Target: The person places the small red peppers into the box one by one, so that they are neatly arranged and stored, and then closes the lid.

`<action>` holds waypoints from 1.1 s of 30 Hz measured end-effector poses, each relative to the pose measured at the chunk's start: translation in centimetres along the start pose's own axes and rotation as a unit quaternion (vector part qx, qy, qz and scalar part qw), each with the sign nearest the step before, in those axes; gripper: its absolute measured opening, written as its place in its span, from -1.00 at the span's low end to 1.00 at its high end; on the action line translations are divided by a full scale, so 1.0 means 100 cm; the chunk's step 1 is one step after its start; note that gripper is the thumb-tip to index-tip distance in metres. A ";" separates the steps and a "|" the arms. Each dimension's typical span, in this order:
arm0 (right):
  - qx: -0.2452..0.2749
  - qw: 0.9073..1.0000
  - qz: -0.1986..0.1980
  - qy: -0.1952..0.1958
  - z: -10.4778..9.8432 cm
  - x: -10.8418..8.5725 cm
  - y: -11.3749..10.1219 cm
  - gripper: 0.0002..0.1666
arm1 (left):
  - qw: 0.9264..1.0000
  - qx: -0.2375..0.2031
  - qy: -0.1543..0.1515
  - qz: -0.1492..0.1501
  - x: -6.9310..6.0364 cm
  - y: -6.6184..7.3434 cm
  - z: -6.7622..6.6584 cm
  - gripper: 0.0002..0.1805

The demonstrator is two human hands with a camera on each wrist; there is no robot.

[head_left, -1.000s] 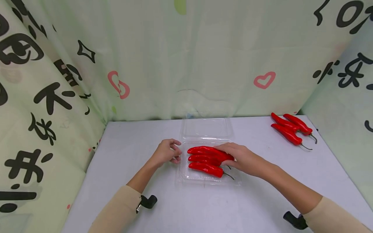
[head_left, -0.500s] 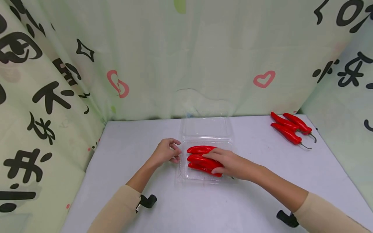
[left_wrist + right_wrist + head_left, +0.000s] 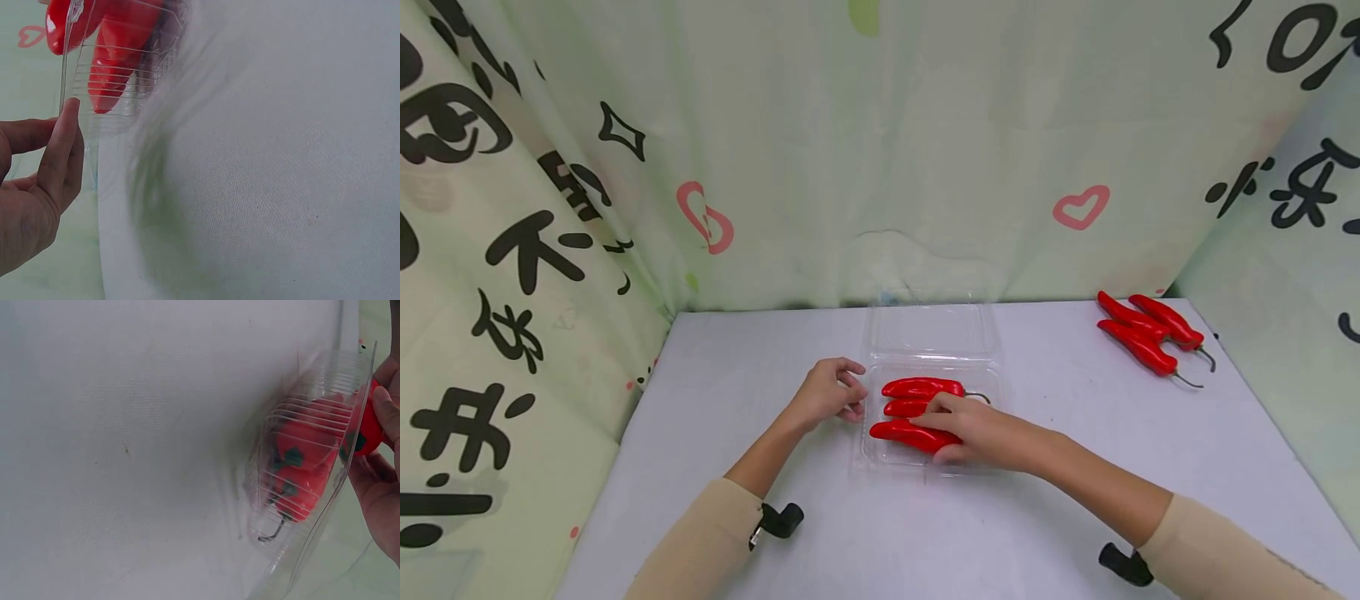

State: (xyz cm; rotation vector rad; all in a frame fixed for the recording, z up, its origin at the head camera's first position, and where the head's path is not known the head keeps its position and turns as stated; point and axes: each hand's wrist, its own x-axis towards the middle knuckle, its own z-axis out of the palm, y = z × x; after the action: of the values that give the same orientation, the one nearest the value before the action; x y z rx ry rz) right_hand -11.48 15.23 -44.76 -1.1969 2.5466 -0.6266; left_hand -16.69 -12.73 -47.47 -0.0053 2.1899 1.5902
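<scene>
A clear plastic box [image 3: 880,454] with its lid [image 3: 932,329] folded back stands mid-table, holding red peppers. My right hand [image 3: 988,433] grips the front red pepper [image 3: 901,432] between thumb and fingers, over the box's near part; the right wrist view shows that pepper [image 3: 370,428] at rim height, above the others. Behind it lie a middle pepper [image 3: 906,408] and a rear pepper [image 3: 922,387]. At the box's left rim, my left hand [image 3: 826,394] has its fingers loosely bent; in the left wrist view its fingertips touch the rim [image 3: 64,87].
Three more red peppers [image 3: 1138,346] lie at the table's back right corner. A printed curtain [image 3: 887,167] hangs behind the white table [image 3: 760,350] and along both sides.
My right hand has moved left and toward the front of the box, leaving the rear pepper and its stem uncovered. The gripped pepper has shifted left. My left hand has stayed put.
</scene>
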 end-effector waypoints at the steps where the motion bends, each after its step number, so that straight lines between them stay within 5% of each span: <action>1: 0.001 1.000 -0.002 -0.001 0.001 0.000 0.000 -0.33 | 1.000 0.001 -0.001 -0.001 0.000 0.000 0.000 -0.57; 33: -0.055 0.998 -0.004 -0.006 0.011 0.011 -0.002 -0.47 | 1.000 0.008 -0.001 0.002 -0.001 0.000 0.000 -0.58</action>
State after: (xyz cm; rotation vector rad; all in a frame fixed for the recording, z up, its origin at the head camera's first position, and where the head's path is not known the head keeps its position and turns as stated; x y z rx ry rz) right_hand -11.58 13.94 -45.65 -1.2424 2.5975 -0.4835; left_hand -16.64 -12.73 -47.47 0.0069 2.2023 1.5734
